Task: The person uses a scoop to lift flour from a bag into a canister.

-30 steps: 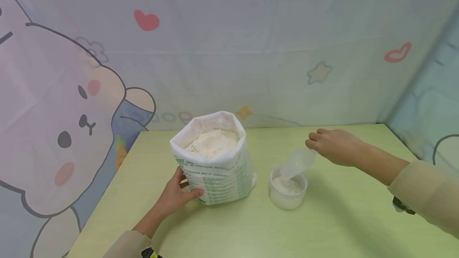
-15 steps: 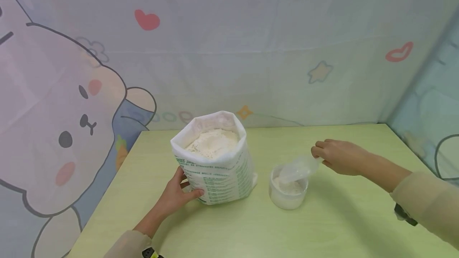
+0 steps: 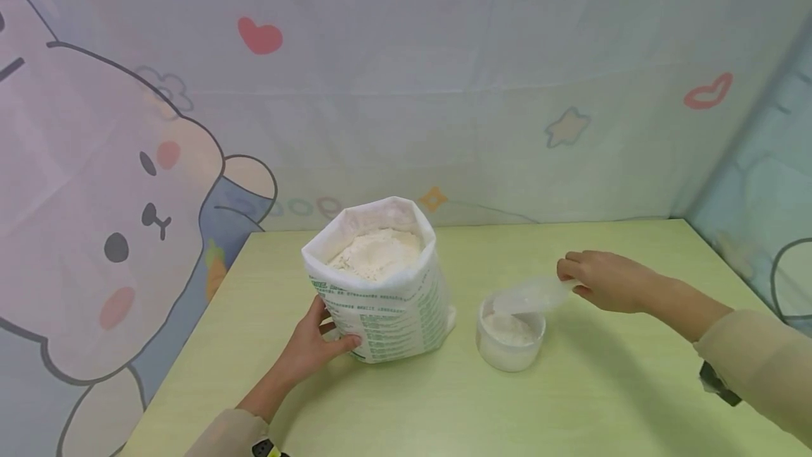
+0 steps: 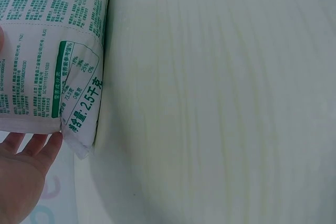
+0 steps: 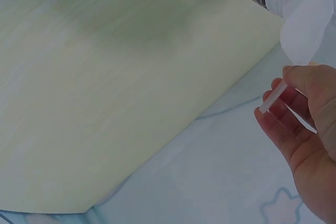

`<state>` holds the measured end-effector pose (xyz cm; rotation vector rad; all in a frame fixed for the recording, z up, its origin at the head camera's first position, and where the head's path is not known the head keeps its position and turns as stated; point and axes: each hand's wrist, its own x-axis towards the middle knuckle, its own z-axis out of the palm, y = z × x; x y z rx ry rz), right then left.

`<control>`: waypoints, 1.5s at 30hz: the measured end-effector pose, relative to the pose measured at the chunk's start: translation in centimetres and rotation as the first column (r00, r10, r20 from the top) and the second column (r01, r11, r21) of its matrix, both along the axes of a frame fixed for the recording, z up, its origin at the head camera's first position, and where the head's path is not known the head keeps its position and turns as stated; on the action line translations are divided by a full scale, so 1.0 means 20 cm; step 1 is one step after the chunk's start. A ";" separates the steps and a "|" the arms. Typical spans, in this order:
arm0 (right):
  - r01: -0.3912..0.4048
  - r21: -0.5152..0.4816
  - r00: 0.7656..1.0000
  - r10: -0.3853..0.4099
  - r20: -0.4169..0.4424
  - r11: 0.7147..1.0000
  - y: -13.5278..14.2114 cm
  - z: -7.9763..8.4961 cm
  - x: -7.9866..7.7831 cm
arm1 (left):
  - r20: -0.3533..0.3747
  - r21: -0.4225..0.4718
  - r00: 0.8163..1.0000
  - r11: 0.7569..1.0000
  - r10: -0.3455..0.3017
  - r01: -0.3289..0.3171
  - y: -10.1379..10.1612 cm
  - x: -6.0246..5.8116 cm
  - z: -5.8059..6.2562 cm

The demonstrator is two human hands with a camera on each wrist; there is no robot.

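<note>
The right hand (image 3: 605, 281) pinches a translucent plastic scoop (image 3: 533, 295) by its handle, its bowl over a round translucent tub (image 3: 509, 357) of white powder (image 3: 510, 330) on the bench (image 3: 469, 415); snagging the rim could tip the tub. The left hand (image 3: 311, 344) grips an open white, green-printed bag (image 3: 400, 323), which could spill if pushed.

Bag (image 3: 396, 323) is on table (image 3: 393, 415), powder (image 3: 380, 256) in it, left grip (image 3: 309, 345) on its left side. Tub (image 3: 509, 352) is right of bag, powder inside as well; scoop (image 3: 534, 296) is over the tub's opening, right grip (image 3: 605, 279) at scoop's right end, right of and behind tub. Backdrop (image 3: 393, 104) hangs behind table.
</note>
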<state>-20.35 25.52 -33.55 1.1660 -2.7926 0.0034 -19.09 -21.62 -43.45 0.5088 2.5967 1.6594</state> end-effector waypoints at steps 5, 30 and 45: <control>0.022 -0.051 0.999 -0.021 0.032 0.998 0.00 0.03 -0.03 | -0.010 -0.003 1.000 1.000 -0.004 0.004 0.00 0.00 0.00; -0.024 -0.107 0.998 0.017 -0.065 0.994 -0.12 0.37 -0.14 | -0.011 -0.004 1.000 1.000 -0.005 0.005 -0.01 0.00 -0.01; -0.037 -0.114 0.996 0.027 -0.088 0.993 -0.23 0.56 -0.19 | -0.003 -0.003 1.000 1.000 -0.008 0.008 0.00 -0.01 -0.02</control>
